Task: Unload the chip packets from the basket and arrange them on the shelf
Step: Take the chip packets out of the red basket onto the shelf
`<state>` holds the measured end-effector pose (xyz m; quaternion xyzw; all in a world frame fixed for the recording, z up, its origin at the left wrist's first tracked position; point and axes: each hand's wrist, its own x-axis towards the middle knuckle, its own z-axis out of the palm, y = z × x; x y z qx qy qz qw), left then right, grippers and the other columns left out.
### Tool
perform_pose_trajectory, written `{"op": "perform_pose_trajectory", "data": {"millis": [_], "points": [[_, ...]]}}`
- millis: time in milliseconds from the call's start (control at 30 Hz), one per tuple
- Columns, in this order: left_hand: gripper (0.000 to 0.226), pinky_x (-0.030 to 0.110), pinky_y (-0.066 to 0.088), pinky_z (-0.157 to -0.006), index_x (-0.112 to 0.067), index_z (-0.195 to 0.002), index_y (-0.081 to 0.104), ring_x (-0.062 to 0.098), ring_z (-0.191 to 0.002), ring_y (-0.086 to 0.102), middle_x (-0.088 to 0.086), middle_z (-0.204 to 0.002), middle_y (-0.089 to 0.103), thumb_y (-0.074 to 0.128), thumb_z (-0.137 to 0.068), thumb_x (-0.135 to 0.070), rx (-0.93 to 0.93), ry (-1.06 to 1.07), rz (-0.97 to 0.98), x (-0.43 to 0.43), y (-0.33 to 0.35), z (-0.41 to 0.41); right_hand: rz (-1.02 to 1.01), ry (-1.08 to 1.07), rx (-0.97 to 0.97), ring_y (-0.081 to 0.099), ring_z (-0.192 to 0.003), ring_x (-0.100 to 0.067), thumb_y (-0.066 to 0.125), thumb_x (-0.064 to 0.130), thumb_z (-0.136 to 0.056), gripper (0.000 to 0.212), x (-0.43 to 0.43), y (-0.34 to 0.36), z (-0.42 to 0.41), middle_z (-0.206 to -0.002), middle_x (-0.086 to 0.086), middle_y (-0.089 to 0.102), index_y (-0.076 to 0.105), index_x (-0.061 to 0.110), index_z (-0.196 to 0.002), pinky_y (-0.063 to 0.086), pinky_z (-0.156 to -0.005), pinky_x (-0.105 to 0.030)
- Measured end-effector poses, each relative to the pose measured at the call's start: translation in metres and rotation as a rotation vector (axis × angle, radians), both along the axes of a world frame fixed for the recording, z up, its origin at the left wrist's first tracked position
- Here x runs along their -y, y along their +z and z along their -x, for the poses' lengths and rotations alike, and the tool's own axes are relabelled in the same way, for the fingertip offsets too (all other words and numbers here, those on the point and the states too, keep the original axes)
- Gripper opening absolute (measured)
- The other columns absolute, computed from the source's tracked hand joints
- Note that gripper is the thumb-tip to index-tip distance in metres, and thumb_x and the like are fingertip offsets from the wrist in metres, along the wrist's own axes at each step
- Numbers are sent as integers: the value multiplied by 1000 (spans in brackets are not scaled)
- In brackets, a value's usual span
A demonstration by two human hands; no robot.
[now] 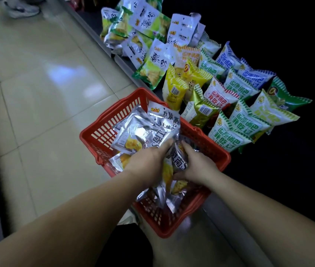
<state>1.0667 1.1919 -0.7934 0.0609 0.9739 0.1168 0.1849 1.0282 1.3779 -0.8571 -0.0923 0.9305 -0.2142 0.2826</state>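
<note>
A red basket [102,130] sits in the near centre, its right side against the shelf [235,224]; what it rests on is hidden. Crumpled silver packets [139,132] fill it, and their glare makes it hard to tell how many there are. The left hand [149,160] lies on this pile with its fingertips buried in the foil, so I cannot tell whether it grips anything. Just to its right, the right hand [197,166] clamps a printed packet [178,159] between its thumb below and its curled fingers above.

On the shelf to the far right, striped packets [235,120] in green, blue, red and yellow stand in crowded rows. The shelf behind them is lost in darkness. On the left is a pale tiled floor [47,74], with a blurred shoe [22,8] cut off at the far edge.
</note>
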Motion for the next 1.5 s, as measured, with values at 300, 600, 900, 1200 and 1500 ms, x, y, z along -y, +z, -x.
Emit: {"op": "perform_pose_trajectory", "data": {"millis": [300,600,900,1200,1500], "points": [[55,35,56,-75,-45,-140,52,29,-85,69,3,-100,74,51,-97,-11,-270,142,-251,5,75,-11,109,13,-380,66,-106,-19,79,56,-77,81,-30,104,-14,-120,9,65,31,55,-141,54,-77,-34],[52,20,45,-55,-29,-135,67,11,-56,62,5,-77,71,51,-93,-2,-441,-45,-553,-109,171,-45,16,-327,-531,63,-113,-23,80,48,-78,78,-157,208,-80,-124,6,66,34,52,-142,54,-83,-36],[49,7,41,-58,-27,-141,62,10,-66,63,7,-120,74,47,-100,-5,-253,-294,-561,-278,110,-31,4,-854,-444,65,-88,-20,73,39,-83,66,-319,170,-137,-110,10,67,36,49,-137,52,-68,-33],[85,43,56,-94,-40,-157,28,34,-128,56,8,-158,38,61,-87,-5,-213,-430,-194,-390,21,13,400,-1290,-481,60,-114,-16,72,44,-90,84,-372,72,-129,-140,1,56,20,50,-155,45,-86,-27],[59,27,39,-112,-26,-154,42,21,-139,47,1,-157,44,59,-98,-16,179,-331,-424,-382,-44,-32,276,-1254,-211,63,-110,-22,63,35,-94,48,-384,36,-154,-127,1,65,57,28,-142,47,-89,-29]]}}
